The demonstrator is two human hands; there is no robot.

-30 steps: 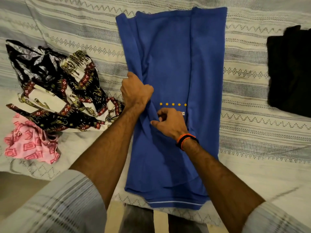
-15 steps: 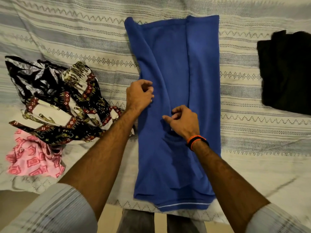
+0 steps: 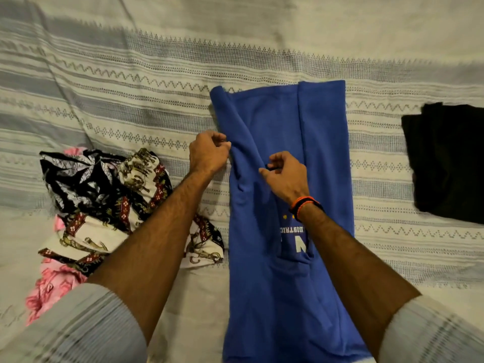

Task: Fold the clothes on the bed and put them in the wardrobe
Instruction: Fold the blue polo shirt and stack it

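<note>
At the far left of the bed [image 3: 131, 82] lies your unfolded backlog: a pink garment [image 3: 49, 286] partly buried under a black-and-cream patterned garment [image 3: 104, 200], both crumpled in one heap. In my judgement they sit there as a waiting pile, kept clear of your working area.

Your left hand [image 3: 208, 154] is at the left edge of the blue shirt [image 3: 277, 297], fingers curled and tips pinched right against the raised fold of cloth. They appear to hold that edge, though the contact itself is too small to confirm.

The blue shirt lies lengthwise in the centre of the bed, its near hem towards you, both long sides turned inward. The right panel lies flat with a clean straight crease; the left panel is ridged and bunched. That unevenness is likely why both hands work the left side.

Your right hand [image 3: 285, 175], wearing an orange and black wristband [image 3: 305, 205], rests over the shirt's middle with thumb and fingers pinching a small tuck of blue cloth, seemingly to anchor the fold while the left tidies it.

At the far right, a black garment [image 3: 450, 161] lies flat and squared, well apart from the shirt; I judge it already folded. Nothing here has reached the wardrobe, which is not in view.
</note>
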